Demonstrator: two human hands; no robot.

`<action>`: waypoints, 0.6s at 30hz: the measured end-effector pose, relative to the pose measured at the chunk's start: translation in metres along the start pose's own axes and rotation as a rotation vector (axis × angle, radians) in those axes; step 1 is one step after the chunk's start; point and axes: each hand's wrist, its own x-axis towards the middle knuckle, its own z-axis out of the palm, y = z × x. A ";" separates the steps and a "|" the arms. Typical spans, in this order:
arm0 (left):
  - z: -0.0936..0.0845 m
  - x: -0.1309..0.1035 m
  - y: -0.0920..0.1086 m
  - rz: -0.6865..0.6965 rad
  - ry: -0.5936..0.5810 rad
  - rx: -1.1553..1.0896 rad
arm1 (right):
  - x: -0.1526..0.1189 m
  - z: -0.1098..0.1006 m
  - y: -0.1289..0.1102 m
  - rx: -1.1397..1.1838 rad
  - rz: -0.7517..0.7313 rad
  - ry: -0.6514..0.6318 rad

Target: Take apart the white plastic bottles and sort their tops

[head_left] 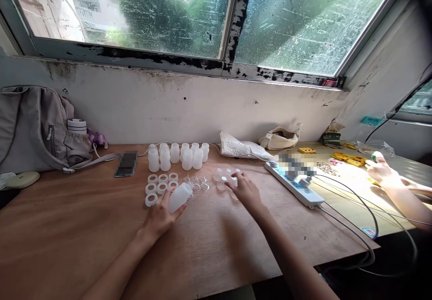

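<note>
A frosted white bottle (pixel 179 197) leans to the right in my left hand (pixel 162 213), whose fingers and thumb wrap round it. My right hand (pixel 245 193) reaches over several clear thin discs (pixel 221 185); its fingertips are at the discs, and whether they hold one is too small to tell. White rings (pixel 151 199) lie in rows left of the held bottle. Clear ring-shaped parts with thin tips (pixel 204 186) lie between the bottle and the discs. Several more frosted bottles (pixel 187 159) stand upright behind the rings.
A phone (pixel 126 163) and a grey backpack (pixel 37 127) are at the left. A power strip (pixel 297 187) with cables lies right, near a white padded pouch (pixel 245 148). Another person's hand (pixel 383 170) is over the lit table with yellow parts (pixel 349 159).
</note>
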 end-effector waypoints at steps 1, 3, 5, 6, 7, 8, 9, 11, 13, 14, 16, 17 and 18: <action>0.000 0.000 -0.001 0.027 -0.007 0.017 | 0.003 -0.002 0.009 -0.045 0.046 -0.017; 0.000 0.000 -0.002 0.094 -0.032 0.055 | 0.007 -0.003 0.024 -0.089 0.099 -0.060; 0.000 0.001 -0.003 0.154 -0.056 0.083 | 0.007 0.001 0.034 -0.093 0.115 -0.097; 0.001 0.001 -0.003 0.175 -0.068 0.090 | 0.006 0.003 0.037 -0.081 0.110 -0.107; 0.002 0.000 -0.003 0.189 -0.081 0.092 | 0.005 0.005 0.038 -0.051 0.090 -0.119; 0.003 0.000 -0.004 0.195 -0.092 0.088 | 0.003 0.006 0.037 0.001 0.056 -0.139; 0.003 0.000 -0.004 0.195 -0.098 0.078 | 0.002 0.007 0.036 0.078 0.012 -0.169; 0.005 0.001 -0.005 0.184 -0.086 0.048 | 0.000 0.007 0.029 0.293 -0.092 -0.256; 0.006 0.001 -0.007 0.159 -0.056 0.024 | -0.001 0.005 0.019 0.537 -0.180 -0.344; 0.005 0.001 -0.008 0.141 -0.045 0.018 | -0.001 0.005 0.014 0.653 -0.213 -0.372; 0.004 0.002 -0.009 0.099 -0.042 0.013 | 0.000 0.004 0.002 0.856 -0.267 -0.400; 0.003 0.002 -0.009 0.081 -0.046 0.010 | 0.000 0.005 -0.004 0.941 -0.289 -0.406; 0.002 0.003 -0.009 0.068 -0.048 0.008 | 0.001 0.007 -0.010 1.016 -0.307 -0.414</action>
